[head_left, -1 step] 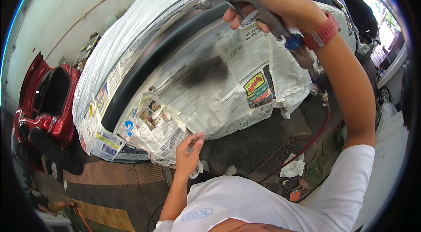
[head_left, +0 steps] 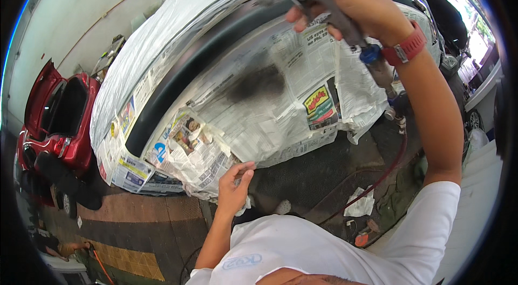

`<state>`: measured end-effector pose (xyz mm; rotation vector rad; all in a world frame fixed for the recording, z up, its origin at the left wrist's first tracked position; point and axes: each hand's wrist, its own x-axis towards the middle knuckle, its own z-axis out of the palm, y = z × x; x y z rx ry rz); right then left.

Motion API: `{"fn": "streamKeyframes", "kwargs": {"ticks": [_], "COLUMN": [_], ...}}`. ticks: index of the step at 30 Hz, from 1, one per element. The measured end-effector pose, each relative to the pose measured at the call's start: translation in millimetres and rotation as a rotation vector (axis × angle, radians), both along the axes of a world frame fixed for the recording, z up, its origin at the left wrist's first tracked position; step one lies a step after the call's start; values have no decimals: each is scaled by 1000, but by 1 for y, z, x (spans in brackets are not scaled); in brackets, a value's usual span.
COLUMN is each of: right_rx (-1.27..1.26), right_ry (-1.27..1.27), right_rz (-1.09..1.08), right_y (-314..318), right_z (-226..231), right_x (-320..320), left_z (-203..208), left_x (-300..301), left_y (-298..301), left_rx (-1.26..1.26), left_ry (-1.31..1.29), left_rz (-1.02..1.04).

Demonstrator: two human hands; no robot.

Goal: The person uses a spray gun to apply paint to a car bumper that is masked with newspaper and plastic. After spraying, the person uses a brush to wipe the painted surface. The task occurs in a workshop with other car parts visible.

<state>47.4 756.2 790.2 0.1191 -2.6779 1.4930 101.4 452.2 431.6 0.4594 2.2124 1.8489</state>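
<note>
My right hand (head_left: 367,7) is wrapped round the handle of a metal spray gun (head_left: 345,25), held up over the car's side. A blue ring (head_left: 370,54) sits at the handle's lower end, where a dark red hose (head_left: 396,161) hangs down. Beyond the gun is a long, dark curved trim strip (head_left: 183,77), left exposed between plastic sheeting (head_left: 156,31) and newspaper masking (head_left: 259,128). A dark smudge of paint (head_left: 256,84) marks the newspaper. Low by the masking's bottom edge, my left hand (head_left: 233,190) has loosely bent fingers, thumb apart, and nothing visible in them.
A red car (head_left: 59,118) with its rear lid raised stands at the left. The hose runs over the dark floor mat (head_left: 302,182), past a crumpled paper (head_left: 360,201) and an orange object (head_left: 361,240). Another person (head_left: 59,247) is partly visible at lower left.
My right hand and the spray gun have shifted a little to the right along the trim strip. My left hand has barely moved.
</note>
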Motion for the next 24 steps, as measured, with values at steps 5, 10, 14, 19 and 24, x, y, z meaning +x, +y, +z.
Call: {"fn": "streamKeyframes", "kwargs": {"ticks": [5,10,14,19,24], "right_rx": [130,190,122,-26,-51], "right_ry": [203,209,271,148,106], "right_rz": [-278,-523,-479,-366,-466], "right_y": [13,-19,-52,-145,-169], "right_z": [-14,-12,-41,-58,-68], "right_x": [8,27,28,31,27], "left_z": [2,4,12,8,-16], "left_x": [3,-17,-31,-48,-69], "left_y": [-21,-52,-83,-152,-217], "left_rx": [41,62,58,85,103], "left_ry": [-33,-5,61,31,-4], "left_rz": [-47,-85,-157,-104,-44]}}
